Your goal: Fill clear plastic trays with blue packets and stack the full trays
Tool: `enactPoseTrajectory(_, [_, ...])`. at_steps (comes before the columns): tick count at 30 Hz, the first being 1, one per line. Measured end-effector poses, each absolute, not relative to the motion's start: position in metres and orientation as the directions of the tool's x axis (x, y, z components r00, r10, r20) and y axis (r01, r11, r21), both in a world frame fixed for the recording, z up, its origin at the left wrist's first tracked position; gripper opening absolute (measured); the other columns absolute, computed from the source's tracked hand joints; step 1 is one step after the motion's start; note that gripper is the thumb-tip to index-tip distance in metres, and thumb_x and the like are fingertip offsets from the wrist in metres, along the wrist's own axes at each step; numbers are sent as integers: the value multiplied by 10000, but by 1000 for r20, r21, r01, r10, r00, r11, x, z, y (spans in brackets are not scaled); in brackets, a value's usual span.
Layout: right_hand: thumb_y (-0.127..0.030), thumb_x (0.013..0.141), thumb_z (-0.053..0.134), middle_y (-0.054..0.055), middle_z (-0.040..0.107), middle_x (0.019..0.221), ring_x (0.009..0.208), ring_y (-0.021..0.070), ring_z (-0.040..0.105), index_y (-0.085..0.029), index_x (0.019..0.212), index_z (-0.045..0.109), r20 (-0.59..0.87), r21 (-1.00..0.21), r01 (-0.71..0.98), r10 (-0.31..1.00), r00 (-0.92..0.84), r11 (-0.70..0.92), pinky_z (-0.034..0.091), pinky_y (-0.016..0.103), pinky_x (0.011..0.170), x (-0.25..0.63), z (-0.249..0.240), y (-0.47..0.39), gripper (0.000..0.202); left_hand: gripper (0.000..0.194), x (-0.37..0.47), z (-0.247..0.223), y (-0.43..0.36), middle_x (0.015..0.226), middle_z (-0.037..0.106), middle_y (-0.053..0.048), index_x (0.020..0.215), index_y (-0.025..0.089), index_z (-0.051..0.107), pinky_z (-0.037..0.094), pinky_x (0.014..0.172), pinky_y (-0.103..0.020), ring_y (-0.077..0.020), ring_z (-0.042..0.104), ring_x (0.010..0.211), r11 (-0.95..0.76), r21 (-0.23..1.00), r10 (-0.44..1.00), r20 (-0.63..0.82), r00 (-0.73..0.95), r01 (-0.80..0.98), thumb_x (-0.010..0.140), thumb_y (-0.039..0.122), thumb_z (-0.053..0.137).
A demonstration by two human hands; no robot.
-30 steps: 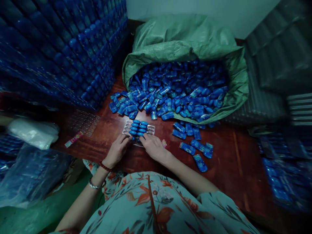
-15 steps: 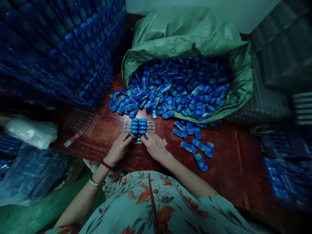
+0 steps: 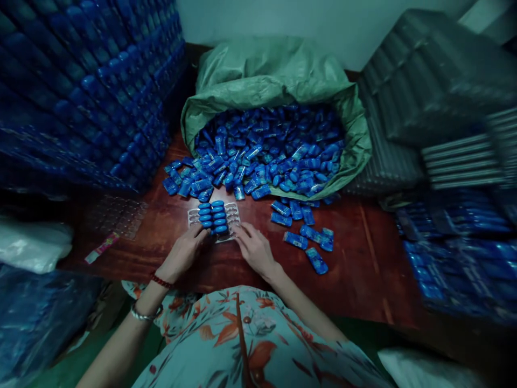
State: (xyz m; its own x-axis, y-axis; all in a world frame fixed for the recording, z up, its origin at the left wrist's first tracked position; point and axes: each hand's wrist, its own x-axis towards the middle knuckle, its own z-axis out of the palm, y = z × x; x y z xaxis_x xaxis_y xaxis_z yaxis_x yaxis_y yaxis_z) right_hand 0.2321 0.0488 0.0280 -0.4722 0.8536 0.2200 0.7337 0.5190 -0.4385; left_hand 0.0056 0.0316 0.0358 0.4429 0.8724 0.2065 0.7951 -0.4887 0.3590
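A clear plastic tray [image 3: 233, 214] lies on the red-brown table, with two columns of blue oval packs [image 3: 218, 215] in its middle. Its outer slots on both sides hold no blue packs. My left hand [image 3: 184, 252] touches the lower left of the tray beside the left column, fingers bent together; what they grip, if anything, is hidden. At the lower right edge of the tray is my right hand [image 3: 255, 249], its fingers slightly apart with nothing seen in them.
Behind the tray, a green sack [image 3: 266, 89] spills many blue packs [image 3: 250, 151]. Several loose packs [image 3: 316, 261] lie to the right. Tall blue stacks [image 3: 89, 102] stand left, and grey tray stacks [image 3: 436, 81] right. An empty clear tray [image 3: 121, 215] and pink strip [image 3: 102, 248] lie left.
The view has shifted, showing more of the right side. My right hand has moved off the blue columns to the tray's right edge, and the lower end of the right column is now uncovered.
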Motion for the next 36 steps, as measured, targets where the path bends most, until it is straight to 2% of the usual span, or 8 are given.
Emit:
enactPoseTrajectory(3, [-223, 923, 396, 90, 576, 1074, 962, 185, 540, -193, 1154, 576, 170, -360, 888, 956, -240, 287, 437, 308, 848, 289, 27, 41, 294, 266, 6, 31, 20, 1074, 549, -127, 1117, 171, 535, 474, 769, -359, -221, 525, 941, -470, 285, 864, 342, 370, 835, 900, 150, 384])
enactPoseTrajectory(6, [-242, 890, 471, 126, 577, 1024, 939, 244, 532, -159, 1137, 589, 1, -116, 992, 999, -44, 44, 448, 360, 771, 343, 29, 34, 286, 273, 29, 35, 18, 1012, 560, -107, 1115, 178, 531, 457, 739, -325, -201, 520, 886, -492, 296, 820, 474, 321, 819, 876, 108, 420])
enactPoseTrajectory(10, [-230, 854, 537, 124, 554, 1050, 945, 250, 528, -176, 1197, 537, -152, -14, 995, 983, -99, 98, 446, 345, 740, 361, 26, 24, 347, 243, 103, 40, 49, 978, 575, -86, 1046, 155, 550, 449, 737, -282, -179, 517, 858, -654, 341, 754, 356, 552, 675, 863, 82, 408])
enactPoseTrajectory(18, [-192, 884, 440, 131, 552, 1043, 924, 230, 531, -143, 1164, 510, -42, -193, 944, 959, -280, 268, 468, 356, 779, 325, 12, -7, 293, 261, 221, 20, 120, 1095, 554, -178, 1048, 68, 540, 413, 814, -374, -266, 510, 1009, -704, 235, 693, 17, 721, 671, 798, 28, 475])
enactPoseTrajectory(24, [-278, 911, 375, 103, 605, 995, 920, 217, 591, -181, 1130, 474, -69, -711, 697, 978, -198, 91, 484, 395, 829, 344, -1, -16, 259, 174, 199, 20, 104, 919, 611, -124, 939, 97, 548, 435, 756, -335, -221, 570, 858, -629, 352, 736, -16, 676, 693, 914, 177, 395])
enactPoseTrajectory(30, [-366, 852, 488, 13, 615, 794, 678, 157, 639, -198, 1000, 484, -328, -916, 309, 922, -205, -257, 510, 290, 656, 328, 4, 3, 224, 229, 99, 39, 39, 994, 566, -66, 1032, 181, 534, 447, 837, -310, -171, 536, 917, -238, 828, 956, 107, 274, 508, 942, 293, 356])
enactPoseTrajectory(33, [-336, 859, 496, 30, 627, 848, 754, 161, 621, -201, 1002, 536, -194, -928, 363, 937, -290, -80, 494, 300, 710, 299, 14, 22, 201, 178, 58, 41, 1, 1022, 511, -63, 946, 199, 597, 427, 880, -344, -197, 495, 989, -112, 826, 981, 182, -74, 552, 882, 325, 488])
enactPoseTrajectory(36, [-266, 887, 475, 53, 619, 977, 896, 167, 581, -203, 1012, 570, 48, -868, 430, 905, -422, 247, 448, 323, 839, 265, 23, 42, 169, 128, 38, 33, -20, 906, 495, -30, 880, 205, 617, 462, 732, -291, -168, 509, 848, 11, 806, 905, 243, -348, 591, 812, 309, 588])
